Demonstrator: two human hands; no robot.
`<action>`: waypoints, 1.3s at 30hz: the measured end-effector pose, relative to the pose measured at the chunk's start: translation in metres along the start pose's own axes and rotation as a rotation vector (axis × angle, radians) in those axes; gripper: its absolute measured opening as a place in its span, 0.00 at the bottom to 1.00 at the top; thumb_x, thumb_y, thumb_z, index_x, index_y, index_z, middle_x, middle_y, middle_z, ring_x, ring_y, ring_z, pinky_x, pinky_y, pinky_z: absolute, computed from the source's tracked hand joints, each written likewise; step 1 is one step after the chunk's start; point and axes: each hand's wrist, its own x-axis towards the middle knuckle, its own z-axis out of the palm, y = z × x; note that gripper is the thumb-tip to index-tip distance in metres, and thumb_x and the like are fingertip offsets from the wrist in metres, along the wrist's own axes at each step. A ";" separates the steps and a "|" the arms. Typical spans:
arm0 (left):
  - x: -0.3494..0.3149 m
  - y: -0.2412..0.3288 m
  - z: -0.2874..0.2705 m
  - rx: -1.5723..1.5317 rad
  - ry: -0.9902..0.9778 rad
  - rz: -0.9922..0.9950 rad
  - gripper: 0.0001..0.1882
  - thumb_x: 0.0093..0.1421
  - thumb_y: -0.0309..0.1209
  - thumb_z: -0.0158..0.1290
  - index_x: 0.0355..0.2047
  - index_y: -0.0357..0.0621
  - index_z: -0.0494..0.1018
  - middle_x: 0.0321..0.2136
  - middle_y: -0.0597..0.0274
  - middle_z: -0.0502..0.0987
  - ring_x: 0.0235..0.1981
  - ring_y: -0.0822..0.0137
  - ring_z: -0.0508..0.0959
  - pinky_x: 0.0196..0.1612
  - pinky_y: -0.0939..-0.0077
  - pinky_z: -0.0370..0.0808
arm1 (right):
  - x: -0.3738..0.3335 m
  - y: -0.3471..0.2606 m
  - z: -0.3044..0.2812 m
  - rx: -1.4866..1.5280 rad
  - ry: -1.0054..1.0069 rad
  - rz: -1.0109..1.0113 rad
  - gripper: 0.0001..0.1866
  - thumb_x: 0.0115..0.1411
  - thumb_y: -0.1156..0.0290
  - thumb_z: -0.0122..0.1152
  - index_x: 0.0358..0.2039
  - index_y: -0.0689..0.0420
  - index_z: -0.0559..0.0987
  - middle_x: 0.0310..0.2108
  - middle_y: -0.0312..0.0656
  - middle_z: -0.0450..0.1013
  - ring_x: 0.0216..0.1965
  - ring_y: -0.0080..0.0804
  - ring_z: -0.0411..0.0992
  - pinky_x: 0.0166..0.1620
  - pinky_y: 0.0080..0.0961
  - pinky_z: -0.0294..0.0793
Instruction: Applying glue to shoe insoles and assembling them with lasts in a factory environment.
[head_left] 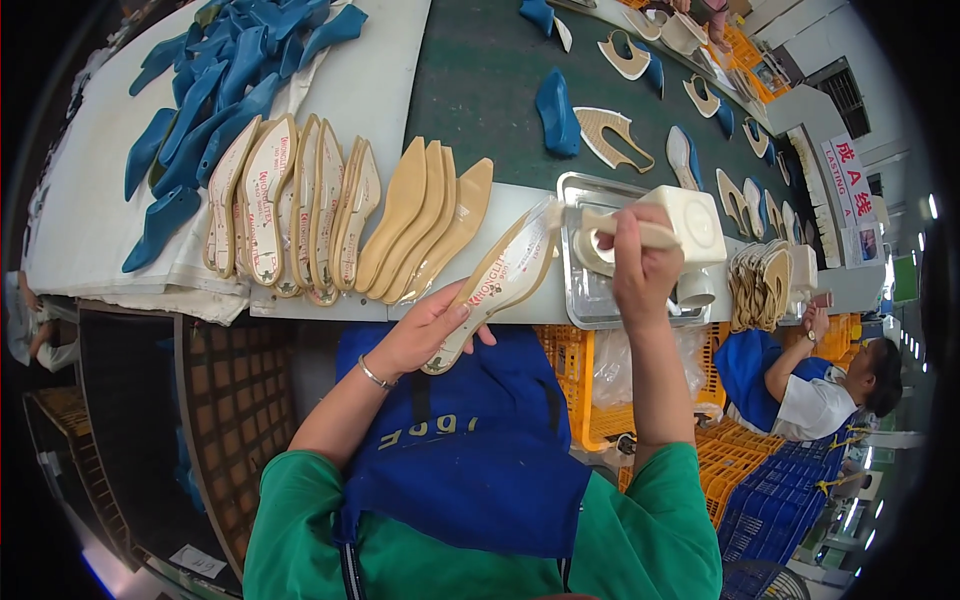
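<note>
My left hand (428,332) is closed around the heel end of an insole (512,262), which is tilted with its pale printed face up. In my right hand (641,275) is a brush (660,238) with a cream handle, gripped from above. Its bristle end meets or hovers just over the insole's toe; contact cannot be made out. Under the right hand lies a shiny metal tray (584,312) bearing a cream square container (690,222). To the left, printed insoles (268,205) stand in a leaning row beside several plain tan insoles (398,212).
Blue shoe lasts (240,70) are heaped at the far left. A green conveyor belt (480,90) beyond carries lasts and tan shoe pieces (612,138). More insoles (760,285) lean right of the tray. Orange crates (572,385) stand below; a co-worker (815,395) sits at right.
</note>
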 end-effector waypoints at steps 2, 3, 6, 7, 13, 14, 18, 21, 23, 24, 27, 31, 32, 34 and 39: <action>0.002 -0.002 -0.002 -0.011 0.006 -0.016 0.23 0.71 0.37 0.38 0.62 0.37 0.59 0.44 0.60 0.72 0.38 0.72 0.77 0.35 0.81 0.75 | -0.016 -0.017 0.008 0.176 -0.030 0.074 0.05 0.63 0.74 0.55 0.31 0.61 0.75 0.21 0.38 0.74 0.23 0.22 0.73 0.28 0.19 0.70; 0.003 -0.002 -0.003 -0.011 0.006 -0.018 0.23 0.71 0.37 0.38 0.62 0.37 0.59 0.44 0.60 0.72 0.38 0.72 0.77 0.35 0.81 0.75 | -0.020 -0.020 0.011 0.235 -0.104 0.114 0.05 0.62 0.74 0.55 0.31 0.61 0.75 0.22 0.38 0.75 0.23 0.22 0.73 0.28 0.19 0.70; 0.003 0.000 0.000 0.010 -0.006 -0.022 0.23 0.71 0.37 0.38 0.62 0.37 0.59 0.44 0.60 0.72 0.38 0.72 0.77 0.35 0.81 0.75 | -0.010 -0.009 0.015 0.020 -0.082 -0.067 0.04 0.60 0.74 0.57 0.29 0.60 0.76 0.22 0.38 0.74 0.22 0.23 0.72 0.28 0.20 0.70; 0.002 0.003 0.001 0.026 -0.017 -0.021 0.24 0.71 0.37 0.38 0.62 0.37 0.58 0.44 0.60 0.72 0.38 0.72 0.77 0.35 0.81 0.75 | -0.002 -0.003 0.016 0.011 -0.018 -0.028 0.06 0.61 0.73 0.57 0.28 0.60 0.76 0.20 0.37 0.74 0.22 0.23 0.72 0.27 0.20 0.69; 0.000 0.008 0.000 0.033 -0.038 -0.024 0.24 0.71 0.38 0.38 0.63 0.37 0.58 0.44 0.60 0.72 0.39 0.72 0.77 0.36 0.81 0.75 | 0.024 0.008 0.002 0.094 0.116 0.074 0.09 0.66 0.69 0.52 0.31 0.61 0.74 0.21 0.36 0.74 0.23 0.18 0.73 0.27 0.16 0.70; 0.000 0.007 0.000 0.014 -0.026 -0.021 0.24 0.71 0.38 0.38 0.63 0.37 0.58 0.44 0.60 0.72 0.39 0.72 0.77 0.36 0.81 0.75 | 0.020 0.004 0.002 0.096 0.109 0.074 0.09 0.66 0.69 0.52 0.31 0.61 0.74 0.21 0.36 0.74 0.23 0.18 0.73 0.27 0.16 0.70; 0.002 0.002 -0.006 -0.017 -0.015 -0.009 0.24 0.71 0.38 0.38 0.62 0.37 0.58 0.44 0.59 0.73 0.39 0.72 0.77 0.36 0.80 0.75 | -0.009 -0.020 0.004 0.239 0.001 0.175 0.08 0.65 0.72 0.52 0.31 0.61 0.74 0.22 0.35 0.71 0.23 0.20 0.72 0.27 0.16 0.70; 0.000 0.006 -0.004 -0.051 -0.044 -0.015 0.23 0.71 0.38 0.38 0.61 0.36 0.59 0.43 0.58 0.73 0.38 0.72 0.78 0.35 0.81 0.75 | -0.011 -0.010 0.007 0.086 -0.033 0.096 0.07 0.64 0.72 0.54 0.30 0.61 0.74 0.21 0.35 0.72 0.22 0.19 0.71 0.27 0.17 0.69; -0.003 0.010 -0.002 -0.050 -0.068 -0.016 0.23 0.72 0.38 0.38 0.61 0.36 0.59 0.40 0.57 0.74 0.37 0.72 0.78 0.35 0.81 0.75 | 0.003 -0.001 0.006 0.037 0.035 0.051 0.07 0.64 0.72 0.54 0.30 0.61 0.74 0.20 0.35 0.73 0.22 0.18 0.71 0.26 0.16 0.68; -0.004 0.011 0.000 -0.050 -0.068 -0.016 0.23 0.72 0.38 0.38 0.61 0.36 0.59 0.40 0.57 0.74 0.37 0.72 0.78 0.35 0.81 0.75 | 0.011 -0.001 0.007 0.058 0.067 0.054 0.07 0.64 0.72 0.53 0.30 0.61 0.74 0.20 0.36 0.73 0.22 0.18 0.71 0.26 0.17 0.68; -0.004 0.013 0.004 -0.086 -0.035 0.008 0.23 0.72 0.38 0.38 0.60 0.36 0.59 0.39 0.56 0.75 0.36 0.72 0.78 0.35 0.82 0.75 | 0.019 -0.005 0.009 0.090 0.110 0.049 0.07 0.65 0.73 0.53 0.30 0.61 0.74 0.20 0.36 0.73 0.22 0.18 0.71 0.26 0.17 0.68; -0.002 0.009 0.003 -0.160 -0.018 0.025 0.24 0.72 0.39 0.38 0.61 0.38 0.58 0.38 0.55 0.76 0.34 0.72 0.78 0.32 0.83 0.75 | -0.002 -0.011 0.013 0.043 0.012 0.010 0.07 0.62 0.73 0.54 0.28 0.60 0.74 0.18 0.37 0.73 0.20 0.22 0.72 0.25 0.19 0.69; -0.002 0.007 0.003 -0.199 -0.005 0.019 0.24 0.72 0.39 0.37 0.62 0.39 0.58 0.39 0.54 0.76 0.33 0.72 0.78 0.31 0.84 0.75 | -0.012 -0.008 0.017 0.055 -0.016 -0.003 0.06 0.62 0.73 0.54 0.28 0.60 0.74 0.18 0.38 0.73 0.20 0.23 0.72 0.25 0.20 0.69; 0.000 0.005 0.009 -0.247 0.053 0.015 0.24 0.72 0.40 0.37 0.62 0.40 0.57 0.39 0.54 0.76 0.33 0.72 0.78 0.30 0.84 0.75 | -0.033 -0.017 0.025 0.084 -0.051 0.000 0.04 0.59 0.75 0.56 0.27 0.59 0.75 0.18 0.39 0.73 0.19 0.28 0.72 0.24 0.23 0.69; 0.004 0.009 0.024 -0.364 0.188 -0.025 0.24 0.72 0.39 0.35 0.64 0.43 0.55 0.39 0.53 0.76 0.32 0.71 0.79 0.29 0.83 0.77 | -0.049 -0.030 0.043 0.010 -0.115 -0.279 0.02 0.51 0.82 0.57 0.24 0.61 0.75 0.18 0.40 0.70 0.16 0.33 0.69 0.21 0.27 0.67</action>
